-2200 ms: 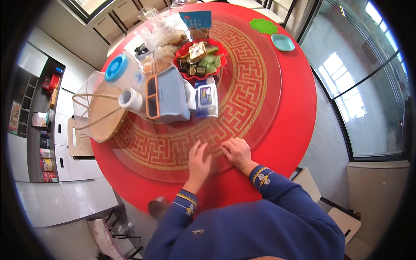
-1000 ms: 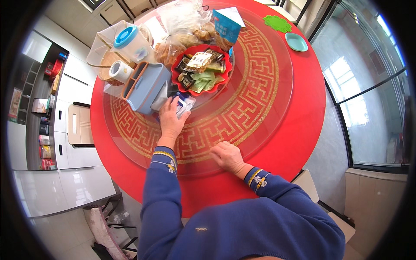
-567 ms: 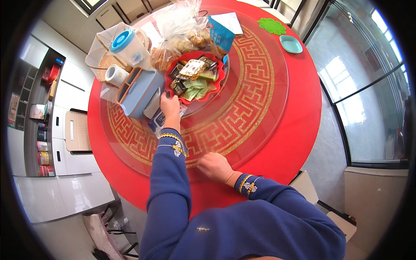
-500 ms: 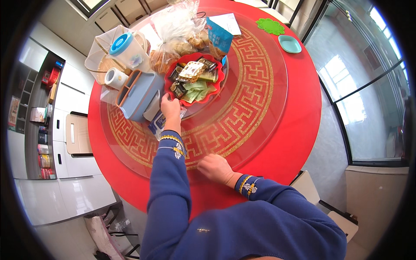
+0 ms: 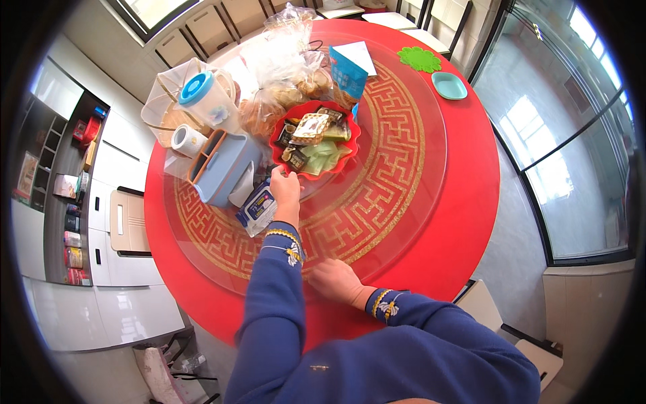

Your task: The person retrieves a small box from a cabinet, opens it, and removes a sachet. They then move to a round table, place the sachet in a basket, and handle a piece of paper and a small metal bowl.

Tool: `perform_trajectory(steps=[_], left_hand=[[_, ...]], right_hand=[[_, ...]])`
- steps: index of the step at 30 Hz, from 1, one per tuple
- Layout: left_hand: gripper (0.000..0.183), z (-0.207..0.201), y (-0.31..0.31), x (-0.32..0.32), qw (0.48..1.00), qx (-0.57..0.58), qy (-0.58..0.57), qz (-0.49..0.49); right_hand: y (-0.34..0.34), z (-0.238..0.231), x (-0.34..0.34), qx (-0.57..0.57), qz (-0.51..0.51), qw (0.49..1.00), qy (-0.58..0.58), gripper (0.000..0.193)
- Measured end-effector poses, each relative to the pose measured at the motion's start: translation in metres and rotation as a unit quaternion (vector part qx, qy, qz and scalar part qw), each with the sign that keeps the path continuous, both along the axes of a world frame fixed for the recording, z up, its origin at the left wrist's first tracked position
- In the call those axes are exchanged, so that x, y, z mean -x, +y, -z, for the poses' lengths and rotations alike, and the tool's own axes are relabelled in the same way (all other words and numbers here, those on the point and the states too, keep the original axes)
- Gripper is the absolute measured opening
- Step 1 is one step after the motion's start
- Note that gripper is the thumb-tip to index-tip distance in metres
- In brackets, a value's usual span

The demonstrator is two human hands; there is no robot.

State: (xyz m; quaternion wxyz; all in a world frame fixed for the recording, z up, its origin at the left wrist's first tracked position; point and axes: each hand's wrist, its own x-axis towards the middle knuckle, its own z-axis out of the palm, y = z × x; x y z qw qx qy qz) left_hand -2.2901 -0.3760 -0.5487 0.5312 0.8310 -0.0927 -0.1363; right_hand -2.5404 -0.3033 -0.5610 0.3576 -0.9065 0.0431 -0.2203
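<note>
Wet-wipe pack (image 5: 257, 207), left of centre beside the blue organiser (image 5: 222, 167), lies just under my left hand (image 5: 286, 190), whose closed fingers seem to pinch something at the red snack dish (image 5: 315, 138); my right hand (image 5: 336, 281) rests flat, so next I'd lift gently.

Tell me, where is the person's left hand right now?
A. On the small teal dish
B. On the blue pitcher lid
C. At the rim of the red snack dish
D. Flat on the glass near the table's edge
C: the left hand reaches to the near rim of the red snack dish, while the right hand lies on the glass turntable.
</note>
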Motion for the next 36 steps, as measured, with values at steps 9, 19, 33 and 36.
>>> perform_trajectory(steps=[9, 19, 33, 36], left_hand=[[0.037, 0.001, -0.001, 0.008, 0.998, 0.05, 0.029, -0.022], [0.027, -0.003, 0.05, -0.004, 0.949, -0.094, -0.299, 0.041], [0.058, 0.02, 0.112, 0.023, 0.922, -0.214, -0.319, -0.04], [0.057, 0.022, 0.106, 0.027, 0.921, -0.228, -0.307, -0.073]], right_hand=[[0.005, -0.002, -0.003, -0.01, 0.005, 1.0, -0.01, 0.007], [0.0, 0.0, -0.003, 0.003, -0.008, 1.0, -0.004, 0.009], [0.001, -0.002, -0.004, 0.003, -0.01, 1.0, -0.006, 0.007], [0.004, -0.002, -0.005, 0.007, -0.009, 1.0, -0.003, 0.007]])
